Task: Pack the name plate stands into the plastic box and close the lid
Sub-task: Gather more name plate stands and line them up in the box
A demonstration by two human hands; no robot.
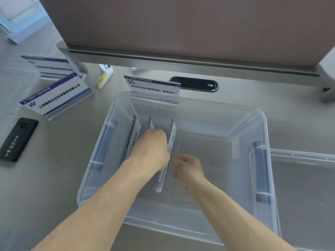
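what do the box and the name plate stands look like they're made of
Box: translucent, slightly frosted plastic; the table shows through its walls. Name plate stands: apparently clear glossy acrylic holding printed paper cards; the base edge looks see-through and catches light.

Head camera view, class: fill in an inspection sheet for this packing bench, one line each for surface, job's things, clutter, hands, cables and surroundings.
Surface: grey table, smooth.
Job's things: clear plastic box open, three name plate stands on edge inside at its left; three more stands outside, left of and behind it; lid flat at right.
Clutter: black phone at left; white device with yellow label behind.
Hands: left hand and right hand both on the rightmost stand inside the box.
Cables: nothing seen; black oval port in the table.
Surroundings: brown partition panel behind.
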